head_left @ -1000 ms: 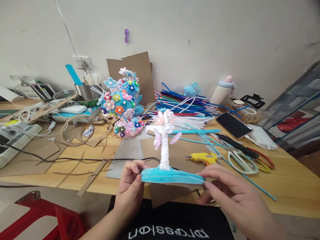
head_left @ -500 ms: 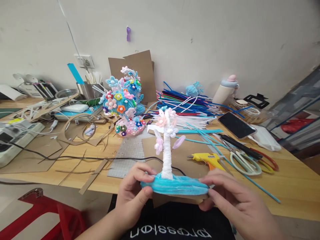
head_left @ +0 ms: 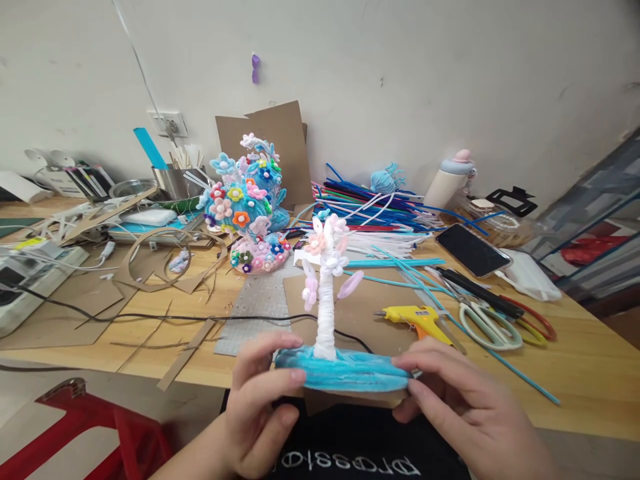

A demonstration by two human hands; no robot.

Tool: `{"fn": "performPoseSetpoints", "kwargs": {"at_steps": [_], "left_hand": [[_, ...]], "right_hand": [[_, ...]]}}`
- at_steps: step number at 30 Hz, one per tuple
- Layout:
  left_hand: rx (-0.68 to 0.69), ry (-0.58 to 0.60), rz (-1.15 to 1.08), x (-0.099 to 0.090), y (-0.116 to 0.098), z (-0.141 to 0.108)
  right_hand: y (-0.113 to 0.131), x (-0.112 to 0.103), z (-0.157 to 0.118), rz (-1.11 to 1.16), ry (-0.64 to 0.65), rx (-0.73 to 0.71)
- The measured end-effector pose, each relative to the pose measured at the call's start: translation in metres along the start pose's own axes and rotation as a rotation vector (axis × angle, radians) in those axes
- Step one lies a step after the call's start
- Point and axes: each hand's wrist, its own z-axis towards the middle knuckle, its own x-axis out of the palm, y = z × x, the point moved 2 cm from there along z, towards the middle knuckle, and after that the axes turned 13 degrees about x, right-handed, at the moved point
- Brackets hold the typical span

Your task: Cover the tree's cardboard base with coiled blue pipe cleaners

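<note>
A pipe-cleaner flower tree [head_left: 326, 313] stands upright on a flat blue fuzzy base [head_left: 347, 373], held above my lap at the table's front edge. Its trunk is wrapped in white, with pink, white and lilac flowers and loops near the top. At the base's left end my left hand [head_left: 260, 400] grips with its fingers, the thumb hanging apart below. My right hand [head_left: 460, 393] pinches the right end between thumb and fingers. The base's underside is mostly hidden.
On the table [head_left: 575, 400] lie a yellow glue gun [head_left: 410, 317], scissors [head_left: 490, 327], a phone [head_left: 473, 250] and bundled pipe cleaners [head_left: 370, 207]. A flower-covered blue piece [head_left: 240, 200] stands behind. A black cable [head_left: 165, 315] crosses the front; a red stool [head_left: 100, 420] is at lower left.
The flower tree has shifted slightly left with both hands. My left thumb has come off the base's edge and dropped lower, while a finger now lies against the front side.
</note>
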Motion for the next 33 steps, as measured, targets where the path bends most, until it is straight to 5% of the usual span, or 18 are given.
{"fn": "performPoseSetpoints", "kwargs": {"at_steps": [3, 10, 22, 27, 33], "left_hand": [[0.221, 0.103, 0.165, -0.002, 0.003, 0.0], [0.407, 0.17, 0.312, 0.0, 0.003, 0.008], [0.223, 0.107, 0.271, 0.004, 0.001, -0.002], [0.27, 0.049, 0.263, 0.006, 0.007, -0.009], [0.287, 0.125, 0.386, 0.003, 0.002, 0.001]], "right_hand": [[0.002, 0.001, 0.001, -0.013, 0.04, -0.019], [0.003, 0.002, 0.002, 0.011, 0.075, -0.028], [0.007, 0.006, 0.006, 0.0, 0.111, -0.049], [0.009, 0.006, 0.008, -0.104, 0.124, -0.066], [0.019, 0.005, 0.007, -0.21, 0.144, -0.167]]}}
